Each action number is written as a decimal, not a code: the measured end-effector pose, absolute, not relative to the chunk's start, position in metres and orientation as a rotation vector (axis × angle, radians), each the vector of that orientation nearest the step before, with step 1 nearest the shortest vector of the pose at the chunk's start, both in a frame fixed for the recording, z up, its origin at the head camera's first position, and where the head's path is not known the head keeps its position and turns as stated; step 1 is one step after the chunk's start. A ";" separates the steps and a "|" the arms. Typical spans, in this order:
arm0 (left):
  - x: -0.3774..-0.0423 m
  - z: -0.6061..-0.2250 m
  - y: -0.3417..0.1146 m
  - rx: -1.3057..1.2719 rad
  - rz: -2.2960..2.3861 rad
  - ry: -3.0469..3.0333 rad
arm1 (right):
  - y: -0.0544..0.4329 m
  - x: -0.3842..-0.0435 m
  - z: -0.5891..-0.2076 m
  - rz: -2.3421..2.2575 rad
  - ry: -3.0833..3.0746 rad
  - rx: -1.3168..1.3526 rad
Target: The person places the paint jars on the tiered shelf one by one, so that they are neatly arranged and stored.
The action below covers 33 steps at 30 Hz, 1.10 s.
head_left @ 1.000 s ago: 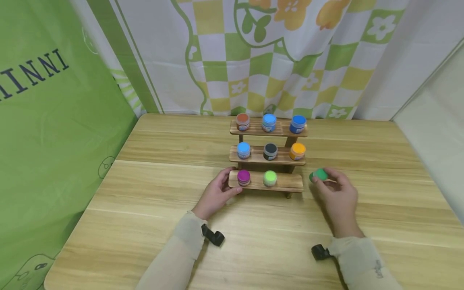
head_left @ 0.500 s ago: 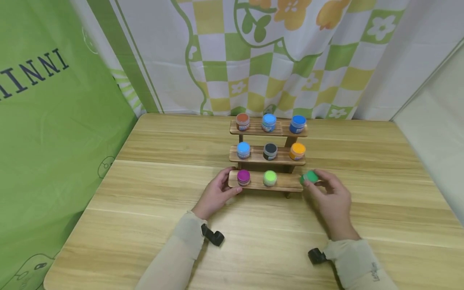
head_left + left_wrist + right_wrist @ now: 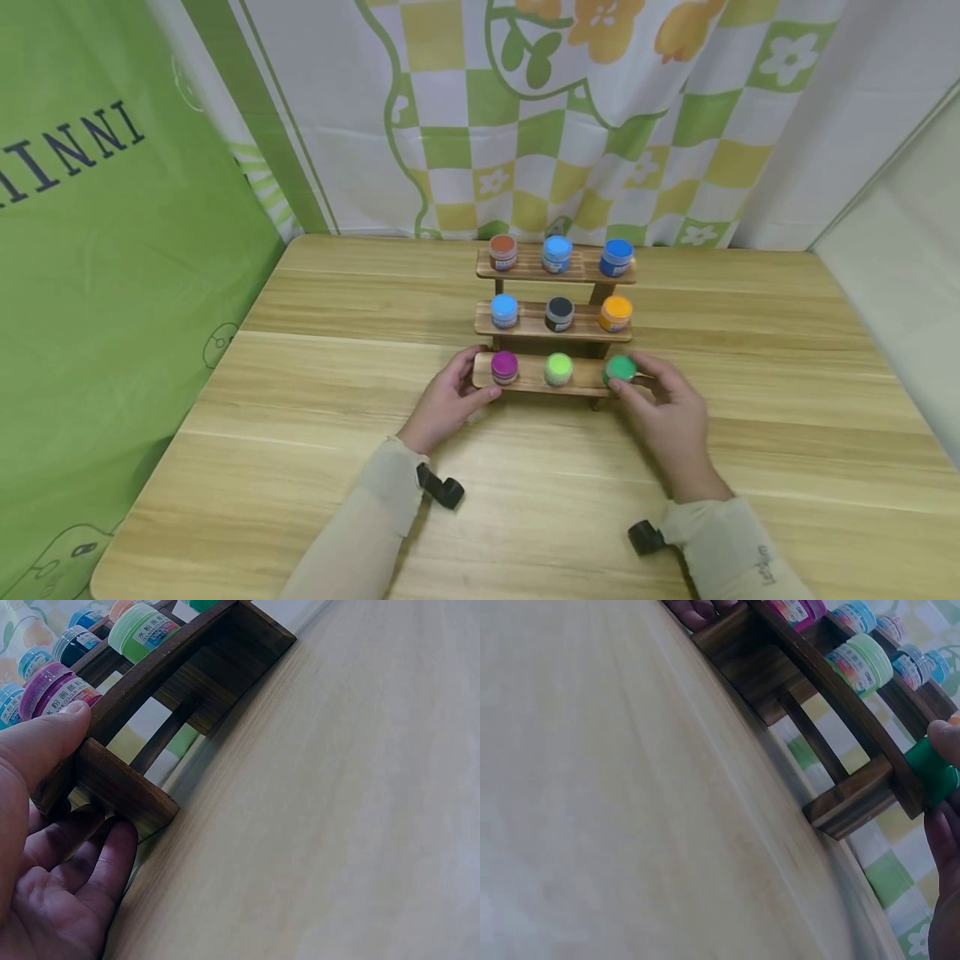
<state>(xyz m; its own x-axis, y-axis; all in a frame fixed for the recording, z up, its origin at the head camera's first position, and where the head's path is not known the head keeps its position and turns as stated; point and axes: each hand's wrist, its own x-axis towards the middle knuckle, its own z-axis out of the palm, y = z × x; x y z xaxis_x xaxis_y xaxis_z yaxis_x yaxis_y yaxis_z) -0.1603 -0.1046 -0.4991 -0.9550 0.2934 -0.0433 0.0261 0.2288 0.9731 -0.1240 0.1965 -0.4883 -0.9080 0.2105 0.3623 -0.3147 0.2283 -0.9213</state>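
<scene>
A three-tier wooden display rack (image 3: 528,379) bears small paint jars in rows. My left hand (image 3: 448,402) grips the left end of its lowest shelf, thumb at the front edge beside the purple paint jar (image 3: 505,367), fingers curled under the end in the left wrist view. With thumb and fingers my right hand (image 3: 671,417) pinches a dark green paint jar (image 3: 620,369) at the right end of the same shelf. Between those two jars stands a light green paint jar (image 3: 558,369). In the right wrist view the green jar (image 3: 930,771) is upright against the shelf's end, partly hidden by my thumb.
On the middle shelf stand light blue (image 3: 504,310), black (image 3: 559,312) and orange (image 3: 616,312) jars. Brown (image 3: 502,252), light blue (image 3: 557,253) and dark blue (image 3: 617,257) ones line the top. A patterned curtain (image 3: 510,150) hangs behind the wooden table (image 3: 360,300).
My right hand has carried the dark green paint jar leftward, from beside the rack to the right end of the lowest shelf. The left hand has kept its place on the rack.
</scene>
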 end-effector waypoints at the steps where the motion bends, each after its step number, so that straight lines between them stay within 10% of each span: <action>1: -0.160 -0.499 -0.105 0.300 1.799 2.283 | 0.196 -0.124 -0.489 1.715 -2.106 0.098; 33: -0.162 -0.503 -0.106 0.289 1.801 2.288 | 0.201 -0.126 -0.491 1.487 -2.391 0.112</action>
<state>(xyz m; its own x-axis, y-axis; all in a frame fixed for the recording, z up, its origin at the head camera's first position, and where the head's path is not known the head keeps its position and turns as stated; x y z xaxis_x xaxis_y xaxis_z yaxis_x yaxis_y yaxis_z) -0.1622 -0.1058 -0.5031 -0.9577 0.2839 -0.0470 0.0210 0.2319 0.9725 -0.1258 0.2006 -0.4912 -0.9450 0.1019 0.3108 -0.2338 0.4541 -0.8597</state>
